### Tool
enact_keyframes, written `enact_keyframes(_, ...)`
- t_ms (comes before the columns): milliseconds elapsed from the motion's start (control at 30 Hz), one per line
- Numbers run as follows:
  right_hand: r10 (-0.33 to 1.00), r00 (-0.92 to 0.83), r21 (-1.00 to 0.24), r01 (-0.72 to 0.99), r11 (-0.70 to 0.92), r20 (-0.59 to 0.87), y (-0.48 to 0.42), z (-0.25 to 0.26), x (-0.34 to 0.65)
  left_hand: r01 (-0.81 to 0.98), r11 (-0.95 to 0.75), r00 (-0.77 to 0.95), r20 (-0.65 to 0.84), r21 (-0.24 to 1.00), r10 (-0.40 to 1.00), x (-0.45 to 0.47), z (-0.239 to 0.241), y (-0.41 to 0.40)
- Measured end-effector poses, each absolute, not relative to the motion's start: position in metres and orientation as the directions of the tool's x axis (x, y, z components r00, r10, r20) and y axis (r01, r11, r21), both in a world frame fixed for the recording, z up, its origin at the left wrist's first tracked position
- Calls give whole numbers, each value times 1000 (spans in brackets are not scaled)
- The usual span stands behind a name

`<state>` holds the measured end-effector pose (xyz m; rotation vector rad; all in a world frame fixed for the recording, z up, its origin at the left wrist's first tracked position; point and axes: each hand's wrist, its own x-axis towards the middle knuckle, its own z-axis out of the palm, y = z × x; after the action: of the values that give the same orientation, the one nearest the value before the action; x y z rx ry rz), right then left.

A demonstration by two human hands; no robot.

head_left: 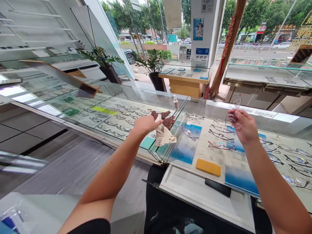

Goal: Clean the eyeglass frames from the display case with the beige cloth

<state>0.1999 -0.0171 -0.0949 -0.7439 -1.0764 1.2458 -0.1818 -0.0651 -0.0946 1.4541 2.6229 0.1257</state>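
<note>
My left hand (pixel 145 123) is closed on a beige and brown cleaning cloth (pixel 163 130) that hangs over the glass counter. Raised above the display case, my right hand (pixel 243 126) pinches a pair of thin-rimmed glasses (pixel 233 109); its lenses stand above my fingers. Under the glass counter top (pixel 246 107) lie several pairs of glasses (pixel 220 136) on blue and white display mats.
A small spray bottle (pixel 175 102) stands on the counter behind the cloth. A yellow block (pixel 208 167) and a black flat object (pixel 217 187) lie in the pulled-out display drawer (pixel 195 191). Potted plants (pixel 154 70) and more display cases (pixel 265 76) stand further back.
</note>
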Motion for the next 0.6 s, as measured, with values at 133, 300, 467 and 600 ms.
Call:
enact_keyframes(133, 968, -42, -915, -338, 220, 248, -16, -97, 199, 816, 505, -487, -134, 283, 863, -182, -123, -90)
enact_keyframes(300, 963, -53, -916, -324, 235, 266, -15, -98, 198, 748, 420, -458, -57, 515, 887, -176, -139, -104)
enact_keyframes(467, 966, -33, -906, -355, 229, 257, -14, -97, 197, 462, 389, -513, -117, 797, 850, -184, -140, -111)
enact_keyframes(600, 963, -44, -907, -348, 236, 267, -14, -97, 196, 149, 347, -478, -240, 926, 845, -188, -136, -122)
